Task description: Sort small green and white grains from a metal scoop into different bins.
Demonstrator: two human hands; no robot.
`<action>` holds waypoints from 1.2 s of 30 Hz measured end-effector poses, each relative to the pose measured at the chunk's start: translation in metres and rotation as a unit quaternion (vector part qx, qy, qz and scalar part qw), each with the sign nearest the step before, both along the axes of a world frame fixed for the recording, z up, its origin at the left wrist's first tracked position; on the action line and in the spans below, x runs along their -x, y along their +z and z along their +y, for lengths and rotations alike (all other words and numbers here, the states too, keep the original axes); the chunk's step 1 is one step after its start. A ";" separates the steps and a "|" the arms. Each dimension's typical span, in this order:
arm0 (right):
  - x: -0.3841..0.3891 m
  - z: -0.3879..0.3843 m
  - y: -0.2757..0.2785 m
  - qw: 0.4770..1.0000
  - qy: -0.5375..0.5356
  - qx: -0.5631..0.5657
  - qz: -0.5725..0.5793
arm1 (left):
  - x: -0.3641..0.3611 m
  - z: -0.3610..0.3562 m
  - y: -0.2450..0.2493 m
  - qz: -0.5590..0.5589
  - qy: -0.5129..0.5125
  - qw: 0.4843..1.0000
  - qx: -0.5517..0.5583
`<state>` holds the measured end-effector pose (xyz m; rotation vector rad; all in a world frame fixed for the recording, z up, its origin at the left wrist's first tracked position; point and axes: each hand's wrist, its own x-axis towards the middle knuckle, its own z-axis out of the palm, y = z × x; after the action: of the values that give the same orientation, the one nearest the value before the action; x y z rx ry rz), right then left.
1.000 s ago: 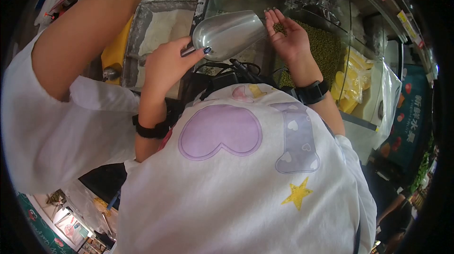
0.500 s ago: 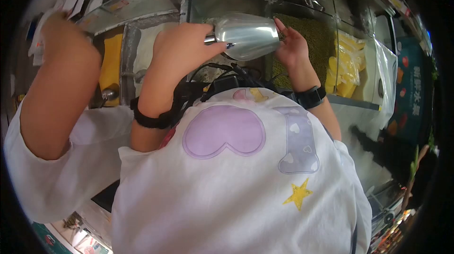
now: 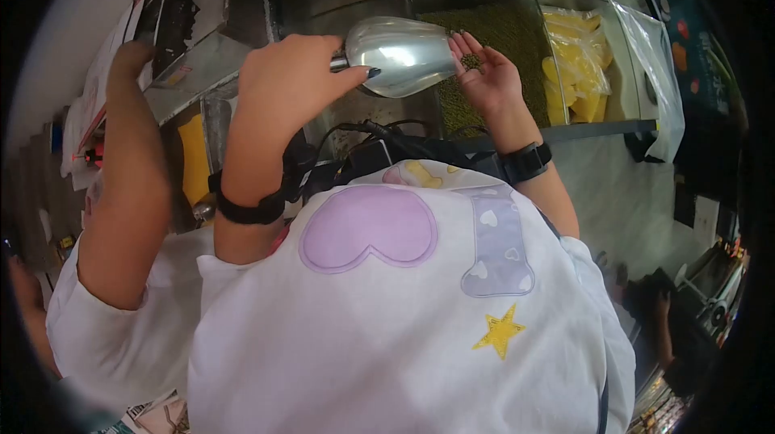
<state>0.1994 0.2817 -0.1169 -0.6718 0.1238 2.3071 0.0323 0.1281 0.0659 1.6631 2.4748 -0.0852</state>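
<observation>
Left hand [image 3: 295, 83] held a metal scoop [image 3: 400, 56] by its handle, fingers wrapped round, thumb with dark nail pressed along the handle by the scoop's back end. Scoop lay roughly level above the worktop [image 3: 597, 130], wide end pointing right, reaching the left edge of the compartment full of green beans [image 3: 504, 26]. Right hand [image 3: 488, 79] was wide, palm up, fingers extended, a small clump of beans sitting in the palm; its fingertips were right at the scoop's wide end, could not tell if touching. Bean compartment ran back from the worktop's near edge; right next to it, toward the near right corner, yellow packets [image 3: 580, 54] in clear plastic stood behind a glass divider [image 3: 552, 54]. Clear plastic sheet [image 3: 658, 62] hung over the worktop's right edge. Black cable [image 3: 387, 125] ran along the near edge, below the scoop. Yellow stuff [image 3: 194, 159] filled a compartment toward the left, with a small metal item [image 3: 203, 211] at its near end, too small to tell. Black band [image 3: 250, 206] on left wrist, dark watch [image 3: 529, 162] on right. Another person's bare arm [image 3: 133, 192] with white sleeve [image 3: 121, 345] was at far left, apart from both hands.
</observation>
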 end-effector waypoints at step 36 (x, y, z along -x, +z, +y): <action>-0.067 0.005 -0.002 0.987 0.155 -0.033 -0.003 | 0.102 -0.040 -0.182 0.155 -0.014 0.975 0.159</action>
<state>0.2668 0.2870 -0.1188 -0.7033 -0.0648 2.5928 -0.0700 0.0884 -0.1160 1.6466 2.4756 -0.7563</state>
